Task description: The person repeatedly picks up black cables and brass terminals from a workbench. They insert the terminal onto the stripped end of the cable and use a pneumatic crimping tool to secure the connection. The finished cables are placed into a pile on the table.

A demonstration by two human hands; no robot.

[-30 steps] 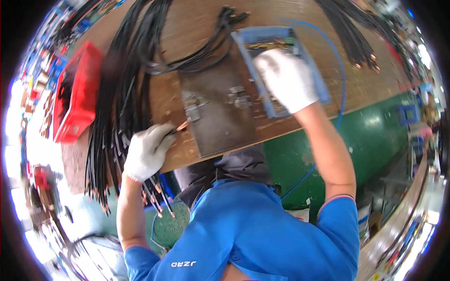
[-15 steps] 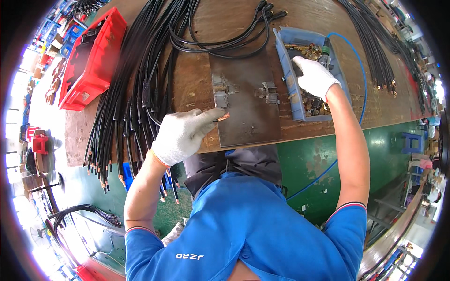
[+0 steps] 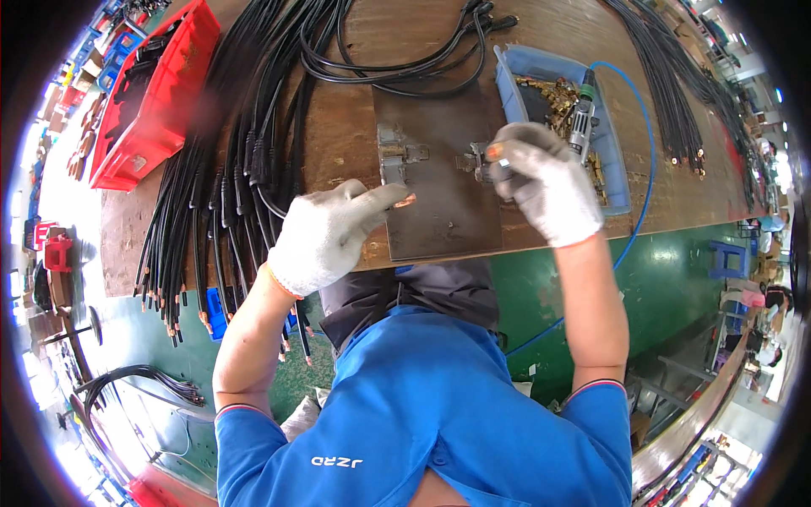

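Observation:
My left hand (image 3: 325, 228), in a white knit glove, is closed on a black cable; its bare copper end (image 3: 405, 200) sticks out past the fingertips over a dark metal plate (image 3: 435, 232). My right hand (image 3: 549, 186), gloved too, pinches a small brass-coloured metal piece (image 3: 496, 152), blurred, so its exact kind is unclear. That hand hovers between the plate and a blue bin (image 3: 625, 182) of brass-coloured metal parts (image 3: 553, 93). Two metal clamps, the left one (image 3: 394, 152) and the right one (image 3: 476, 162), are fixed to the plate.
A hand-held air tool (image 3: 583, 118) lies across the bin, with a blue hose (image 3: 655, 127) curving off the table edge. Black cables (image 3: 245, 127) hang over the front left edge, beside a red bin (image 3: 182, 93). More cables (image 3: 667, 93) lie at the right.
My right hand has come out of the blue bin toward the plate with a small metal piece in its fingers. The left hand keeps its cable almost in place.

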